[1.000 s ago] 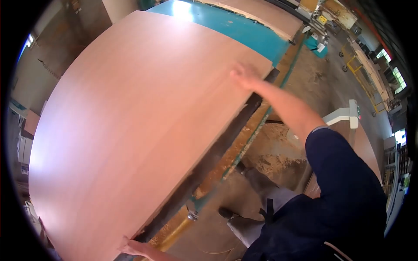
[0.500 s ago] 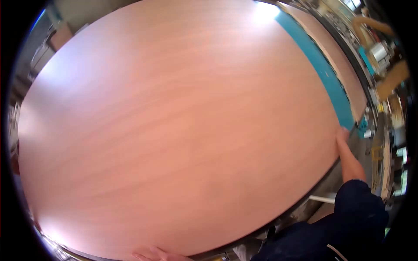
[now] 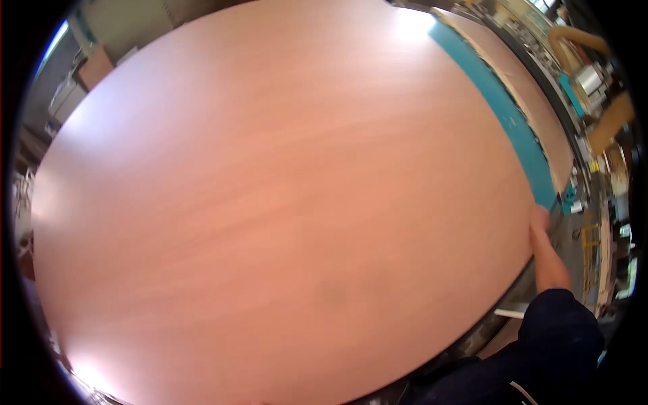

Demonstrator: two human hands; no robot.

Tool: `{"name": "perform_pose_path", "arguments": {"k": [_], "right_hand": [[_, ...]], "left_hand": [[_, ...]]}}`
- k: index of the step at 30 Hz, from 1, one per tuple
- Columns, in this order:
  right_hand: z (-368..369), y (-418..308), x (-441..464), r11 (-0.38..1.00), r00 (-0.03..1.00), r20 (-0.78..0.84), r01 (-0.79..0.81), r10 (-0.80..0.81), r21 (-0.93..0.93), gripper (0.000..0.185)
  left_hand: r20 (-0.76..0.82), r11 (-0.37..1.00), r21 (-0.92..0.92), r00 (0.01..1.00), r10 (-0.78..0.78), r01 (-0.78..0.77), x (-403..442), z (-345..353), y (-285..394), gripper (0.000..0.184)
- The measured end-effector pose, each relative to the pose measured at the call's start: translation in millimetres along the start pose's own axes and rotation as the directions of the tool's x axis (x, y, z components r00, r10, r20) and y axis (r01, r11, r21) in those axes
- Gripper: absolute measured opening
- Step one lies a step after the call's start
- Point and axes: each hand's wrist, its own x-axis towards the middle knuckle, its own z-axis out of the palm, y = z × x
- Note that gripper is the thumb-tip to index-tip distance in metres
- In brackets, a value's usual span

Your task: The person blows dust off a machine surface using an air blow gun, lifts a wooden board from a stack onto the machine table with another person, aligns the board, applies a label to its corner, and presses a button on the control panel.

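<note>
A large, smooth sheet of reddish-brown plywood (image 3: 290,202) fills most of the view, its outline bowed by the wide lens. At its right corner, beside the end of a teal strip, is my right hand (image 3: 540,217). That hand is closed on the sheet's edge, with the fingers partly hidden and a little blurred. My left hand has dropped out of the picture below the bottom edge.
The teal surface (image 3: 503,111) runs along the sheet's right side. Beyond it lies a narrower wood strip (image 3: 533,101) with a rough edge. Machinery with a silver cylinder (image 3: 590,79) and a tan hose (image 3: 574,37) stands at the far right.
The plywood's right corner and my right hand have shifted slightly right and down in the view. My left hand, flat on the sheet's near edge before, has left the view.
</note>
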Motion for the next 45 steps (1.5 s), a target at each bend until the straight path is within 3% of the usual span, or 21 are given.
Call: {"name": "perform_pose_path", "arguments": {"k": [3,6,7,13,15,17,18,19,21,22,24,27,29,30,31,33,34,35,39,42,45], "right_hand": [[-55.9,-75.5,-141.3,0.888,0.880,-0.128,0.448,-0.458,-0.098,0.033],[-69.7,-89.9,-246.2,0.806,0.808,-0.185,0.583,-0.560,0.106,0.026],[-80.6,-86.5,-276.9,0.776,0.826,-0.023,0.538,-0.563,0.329,0.026],[-128.4,-86.6,-397.8,0.361,0.482,-0.151,0.797,-0.863,0.484,0.033],[-118.6,-91.3,-398.1,0.326,0.462,-0.194,0.813,-0.865,0.482,0.033],[-110.4,-81.0,-402.6,0.363,0.505,-0.189,0.790,-0.842,0.495,0.032],[-114.1,-87.8,-395.4,0.348,0.500,-0.209,0.794,-0.841,0.499,0.031],[-121.9,-88.9,-392.7,0.438,0.566,-0.097,0.726,-0.819,0.530,0.032],[-133.6,-88.4,-405.7,0.566,0.570,0.190,0.606,-0.799,0.559,0.035],[-123.2,-75.4,-408.5,0.486,0.558,0.098,0.606,-0.824,0.630,0.037],[-127.5,-42.7,-420.3,0.246,0.341,-0.106,0.830,-0.934,0.501,0.042],[-142.3,40.2,-452.8,0.145,0.200,-0.044,0.830,-0.979,0.538,0.047],[-152.3,110.2,-482.5,0.311,0.301,0.115,0.757,-0.947,0.575,0.048],[-160.2,142.1,-493.1,0.373,0.332,0.179,0.741,-0.926,0.559,0.047],[-144.1,186.4,-496.9,0.397,0.365,0.167,0.762,-0.916,0.511,0.044],[-124.0,268.8,-501.4,0.555,0.410,0.380,0.677,-0.829,0.482,0.038],[-97.2,314.3,-488.4,0.534,0.304,0.490,0.719,-0.817,0.445,0.034],[-80.1,349.6,-477.6,0.506,0.199,0.595,0.760,-0.779,0.408,0.030],[-108.8,394.5,-472.5,0.621,0.375,0.514,0.619,-0.771,0.480,0.025],[-86.5,396.3,-437.5,0.779,0.470,0.627,0.452,-0.621,0.434,0.028],[-74.4,380.0,-412.5,0.808,0.471,0.657,0.333,-0.588,0.485,0.034]], "left_hand": [[0.013,0.874,0.323,0.925,0.380,-0.363,2.2,1.4,-45.9,0.024],[0.113,0.881,0.321,0.938,0.329,-0.348,11.8,15.8,-122.5,0.043],[0.130,0.871,0.294,0.919,0.371,-0.393,4.7,10.4,-118.1,0.043],[0.042,0.959,0.270,0.996,0.076,-0.085,4.3,12.7,-62.9,0.036],[-0.075,0.921,0.250,0.943,0.325,-0.298,15.8,40.9,-102.5,0.030],[0.177,0.881,0.429,0.975,0.135,-0.200,7.2,20.0,-68.8,0.028],[0.205,0.675,0.607,0.903,0.379,-0.421,-1.7,20.2,-59.4,0.033],[0.480,0.548,0.720,0.876,0.053,-0.427,-8.1,1.2,-18.1,0.035],[0.592,0.483,0.691,0.804,0.049,-0.538,-5.2,3.2,-36.5,0.043],[0.692,0.502,0.606,0.720,0.050,-0.617,-1.9,-20.1,-31.9,0.048],[0.496,0.994,-0.072,0.861,0.107,-0.083,-13.4,-37.0,-73.8,0.044],[0.326,0.907,-0.198,0.848,0.417,-0.371,-62.5,-137.3,-111.9,0.042],[0.487,0.905,-0.166,0.766,0.420,-0.391,-111.5,-176.6,-201.4,0.042],[0.752,0.984,0.024,0.652,0.100,-0.179,-138.6,-211.8,-230.0,0.042],[0.790,0.979,0.000,0.600,0.125,-0.203,-183.6,-226.1,-304.4,0.038],[0.899,0.938,0.347,0.295,-0.324,-0.027,-253.8,-290.2,-392.5,0.040],[0.942,0.867,0.322,0.041,-0.332,-0.381,-280.1,-326.5,-420.3,0.037],[0.891,0.845,0.402,-0.061,-0.450,-0.352,-344.6,-337.8,-516.5,0.033],[0.920,0.791,-0.051,-0.336,-0.200,-0.610,-356.6,-396.2,-479.3,0.029],[0.947,0.726,-0.127,-0.300,-0.113,-0.676,-334.9,-326.3,-452.0,0.025],[0.866,0.958,0.274,0.411,-0.284,0.084,-283.2,-261.1,-362.6,0.029]]}}
